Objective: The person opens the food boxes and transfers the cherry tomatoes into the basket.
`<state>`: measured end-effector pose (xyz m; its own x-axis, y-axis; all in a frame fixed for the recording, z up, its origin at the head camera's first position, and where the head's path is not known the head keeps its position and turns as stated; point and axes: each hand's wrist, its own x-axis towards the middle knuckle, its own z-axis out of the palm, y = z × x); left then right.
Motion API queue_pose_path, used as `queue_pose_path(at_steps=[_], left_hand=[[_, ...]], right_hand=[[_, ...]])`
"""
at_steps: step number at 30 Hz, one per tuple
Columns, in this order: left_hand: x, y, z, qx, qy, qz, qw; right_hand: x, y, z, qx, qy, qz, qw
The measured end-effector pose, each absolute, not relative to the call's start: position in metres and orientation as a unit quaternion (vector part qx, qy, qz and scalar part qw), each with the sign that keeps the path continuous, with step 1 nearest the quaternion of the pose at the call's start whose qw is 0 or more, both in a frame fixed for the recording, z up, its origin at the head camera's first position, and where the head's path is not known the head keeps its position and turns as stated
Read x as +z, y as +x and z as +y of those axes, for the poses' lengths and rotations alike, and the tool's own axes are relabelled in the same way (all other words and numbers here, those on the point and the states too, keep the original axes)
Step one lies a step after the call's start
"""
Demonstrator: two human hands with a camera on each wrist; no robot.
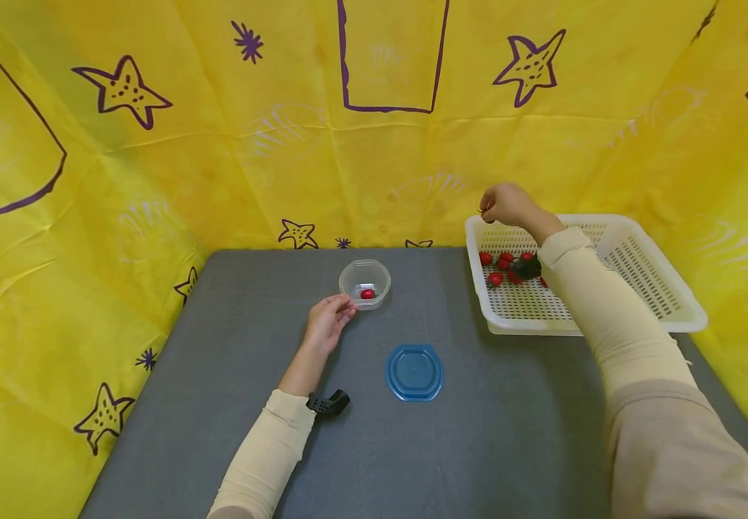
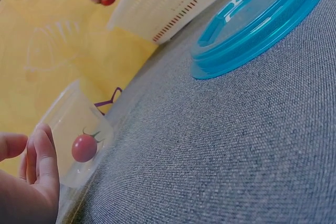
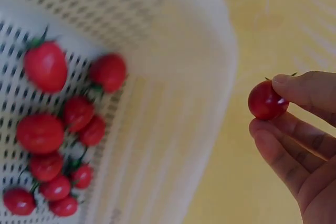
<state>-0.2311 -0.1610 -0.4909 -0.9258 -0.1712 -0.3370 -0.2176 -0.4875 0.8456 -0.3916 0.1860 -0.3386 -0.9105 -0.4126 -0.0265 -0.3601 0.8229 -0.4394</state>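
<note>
In the head view, my right hand [image 1: 508,205] is raised over the far left corner of a white perforated basket [image 1: 669,288]. Between thumb and fingers it pinches a red cherry tomato [image 3: 266,100] with a green stem, beyond the basket's rim in the right wrist view. Several other tomatoes [image 3: 41,132] lie in the basket. My left hand [image 1: 328,323] is at the near left side of a small clear plastic container [image 1: 380,271], its fairly straight fingers [image 2: 46,156] against the wall. Inside the container is one cherry tomato [image 2: 84,148].
A blue lid [image 1: 415,373] lies on the grey table [image 1: 477,440], nearer than the container. Yellow patterned cloth [image 1: 386,180] stands behind the table and along both sides. The basket occupies the table's far right.
</note>
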Motion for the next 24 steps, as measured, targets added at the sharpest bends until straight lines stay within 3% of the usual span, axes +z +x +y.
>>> queue_pose_path(at_steps=[24], left_hand=[[-0.491,-0.229,-0.166,0.835,-0.209,0.509,0.017]], right_hand=[[-0.389,-0.38,0.274,-0.213,-0.099,0.969,0.071]])
